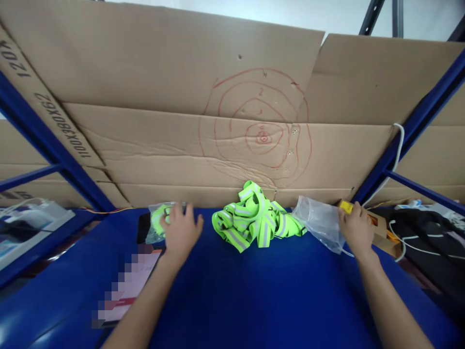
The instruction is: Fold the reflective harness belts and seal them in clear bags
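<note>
My left hand (181,229) is over the blue surface with its fingers apart, beside a clear bag (154,236) with a folded neon-green item (158,219) inside. Its fingertips reach the bag's right edge; whether they touch it I cannot tell. At the right, my right hand (358,231) has its fingers closed round a small yellow box (346,207). An open clear plastic bag (319,223) lies just left of that hand. Between the hands, a crumpled neon-green reflective vest (254,220) with silver stripes rests against the cardboard.
A cardboard wall (152,140) with red hand-drawn rings stands behind the blue tabletop (261,295). Blue posts rise at both sides. A black object (143,228) and a partly pixelated flat item (132,286) lie left. An open cardboard box (381,232) and white cables are right.
</note>
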Motion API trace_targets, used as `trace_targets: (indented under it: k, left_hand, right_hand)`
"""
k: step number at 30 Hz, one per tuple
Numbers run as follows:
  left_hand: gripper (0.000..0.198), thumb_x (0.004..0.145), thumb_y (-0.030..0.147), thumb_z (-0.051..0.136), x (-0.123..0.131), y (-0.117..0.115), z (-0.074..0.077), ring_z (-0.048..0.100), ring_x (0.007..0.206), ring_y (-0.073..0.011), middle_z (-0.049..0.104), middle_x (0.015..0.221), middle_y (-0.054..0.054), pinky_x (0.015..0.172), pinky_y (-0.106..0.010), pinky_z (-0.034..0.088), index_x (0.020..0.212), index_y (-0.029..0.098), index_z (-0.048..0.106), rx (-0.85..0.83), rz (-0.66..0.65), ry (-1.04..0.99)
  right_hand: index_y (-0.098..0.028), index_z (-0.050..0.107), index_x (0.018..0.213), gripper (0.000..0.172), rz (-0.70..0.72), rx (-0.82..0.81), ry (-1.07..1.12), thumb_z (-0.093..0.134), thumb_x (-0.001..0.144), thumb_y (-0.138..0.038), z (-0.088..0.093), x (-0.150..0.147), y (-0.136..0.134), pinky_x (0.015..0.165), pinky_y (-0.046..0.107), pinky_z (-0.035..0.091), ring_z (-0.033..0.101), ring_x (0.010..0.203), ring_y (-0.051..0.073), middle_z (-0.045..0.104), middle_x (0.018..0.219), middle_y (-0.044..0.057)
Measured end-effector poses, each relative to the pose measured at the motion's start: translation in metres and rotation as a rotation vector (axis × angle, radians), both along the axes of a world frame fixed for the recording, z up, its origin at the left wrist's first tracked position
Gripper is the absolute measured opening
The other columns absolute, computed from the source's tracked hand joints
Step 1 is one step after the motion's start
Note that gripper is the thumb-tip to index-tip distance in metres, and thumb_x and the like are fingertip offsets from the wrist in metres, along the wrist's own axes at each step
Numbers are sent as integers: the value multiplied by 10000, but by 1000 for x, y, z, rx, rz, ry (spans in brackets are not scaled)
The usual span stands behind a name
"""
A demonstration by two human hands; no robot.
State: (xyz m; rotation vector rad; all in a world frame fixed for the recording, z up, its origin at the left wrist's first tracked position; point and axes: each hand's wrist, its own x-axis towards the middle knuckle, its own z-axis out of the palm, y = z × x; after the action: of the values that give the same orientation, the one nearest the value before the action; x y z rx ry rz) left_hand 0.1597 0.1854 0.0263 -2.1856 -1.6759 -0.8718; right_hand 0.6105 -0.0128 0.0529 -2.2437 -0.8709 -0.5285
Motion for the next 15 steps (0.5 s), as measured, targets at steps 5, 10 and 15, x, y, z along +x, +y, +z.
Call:
trace_targets:
  k: [5, 10, 15]
  left_hand:
    - [611, 941, 408, 505, -31, 28, 0, 501, 1289, -548, 530, 1387, -380, 991, -744, 370, 1417, 27, 544, -298, 230, 109]
    - [531, 931, 324, 458, -31, 25, 16, 603, 1184, -478, 620, 1298, -302, 936, -603, 473, 1406, 98, 531, -300, 188, 57]
    - [453, 743, 444, 700, -24, -11, 37, 622, 1134, -348, 685, 1185, -70, 969, -433, 495, 1160, 297, 600, -310, -312, -665]
  right_hand:
    - [-194, 490, 1548, 616, 454, -210, -108, 325, 1056, -526, -58, -30, 23, 1242, 567, 303, 382, 1532, 349, 432, 1627, 186]
    - [-140, 485, 1547, 655, 500, -267, -35, 365, 1045, -543, -88, -50, 35, 1229, 644, 303, 453, 1485, 389, 503, 1566, 224]
    - [-289, 431, 1569, 571, 715, 88, 126, 489, 1031, -472, -61, -88, 9, 1249, 591, 312, 437, 1491, 349, 486, 1587, 136]
